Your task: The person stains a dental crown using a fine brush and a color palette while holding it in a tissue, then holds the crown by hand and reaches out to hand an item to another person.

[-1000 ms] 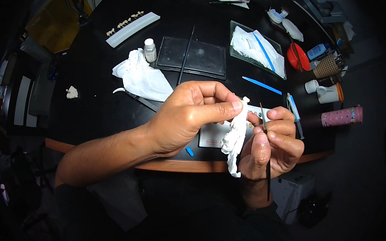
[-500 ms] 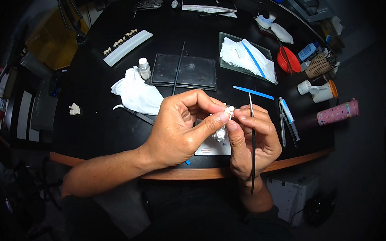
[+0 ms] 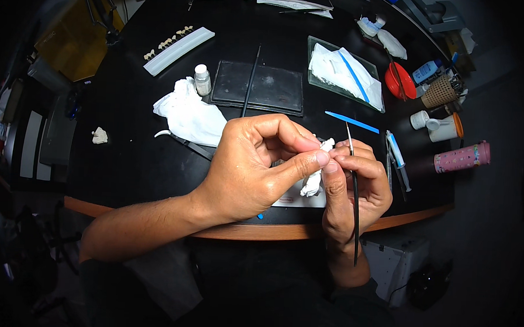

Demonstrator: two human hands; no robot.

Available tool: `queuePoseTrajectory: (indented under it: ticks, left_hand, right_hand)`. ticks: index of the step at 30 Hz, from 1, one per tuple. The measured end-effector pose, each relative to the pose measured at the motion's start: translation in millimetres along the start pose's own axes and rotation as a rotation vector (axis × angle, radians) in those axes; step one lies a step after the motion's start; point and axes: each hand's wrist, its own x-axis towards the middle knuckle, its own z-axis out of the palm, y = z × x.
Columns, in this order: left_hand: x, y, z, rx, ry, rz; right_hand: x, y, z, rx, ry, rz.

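Observation:
Above the table's front edge, my left hand (image 3: 247, 171) pinches a small white lumpy piece (image 3: 312, 183) between thumb and fingertips. My right hand (image 3: 363, 188) meets it there, its thumb and fingertips pressed to the same piece. A thin dark-handled brush (image 3: 355, 208) is also held in the right hand, nearly upright with its pale tip pointing up. The fingers hide part of the white piece, and I cannot tell exactly what it is. Below the hands, part of a white pad (image 3: 298, 201) shows.
Beyond the hands lies a black slab (image 3: 282, 91) with another brush (image 3: 251, 81) across it. A white cloth (image 3: 191, 116) and small bottle (image 3: 202, 80) are left. Rightward are a glass plate (image 3: 313, 87) with tissue, a blue strip (image 3: 352, 122), a syringe (image 3: 396, 149) and pink bottle (image 3: 462, 157).
The whole view has shifted slightly. The white piece has been turned between my fingers, and a different side of it shows. Both hands keep hold, with the brush still in the right.

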Motion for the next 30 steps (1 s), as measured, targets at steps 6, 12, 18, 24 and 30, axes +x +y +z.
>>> queuePoseTrajectory:
  ticks: [6,12,18,24,30]
  left_hand:
    - [-0.1,-2.6,-1.2,0.001,-0.006,0.018]
    - [0.1,0.3,-0.3,0.007,-0.007,0.003]
    - [0.5,-0.4,-0.1,0.014,-0.006,0.000]
    - [0.6,-0.8,-1.2,0.012,-0.003,0.009]
    - [1.3,1.2,-4.3,0.035,-0.023,0.021]
  right_hand:
    - [-0.6,-0.3,1.0,0.028,-0.001,0.021]
    - [1.3,-2.2,0.6,0.010,-0.017,0.010]
    - [-0.1,1.8,-1.8,0.013,-0.023,0.011]
    - [-0.1,1.7,1.2,0.026,-0.009,0.003]
    - [0.3,1.5,0.5,-0.010,-0.016,-0.018]
